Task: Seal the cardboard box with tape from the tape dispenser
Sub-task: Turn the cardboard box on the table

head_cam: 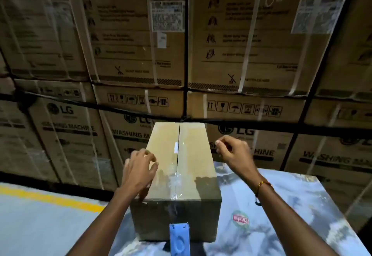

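A brown cardboard box (193, 161) stands on a marbled table, its two top flaps closed along a centre seam. Clear tape (174, 179) covers the near part of the seam and runs down the front face. My left hand (138, 171) rests on the box's left top edge with fingers spread. Above the box's right edge hovers my right hand (231, 151), fingers loosely curled and holding nothing. A blue tape dispenser (179, 239) leans against the box's front face at the bottom of the view.
The marbled table top (281, 215) carries a round sticker (240, 219). Behind stands a wall of stacked, strapped washing machine cartons (141, 54). To the left lies grey floor with a yellow line (50, 197).
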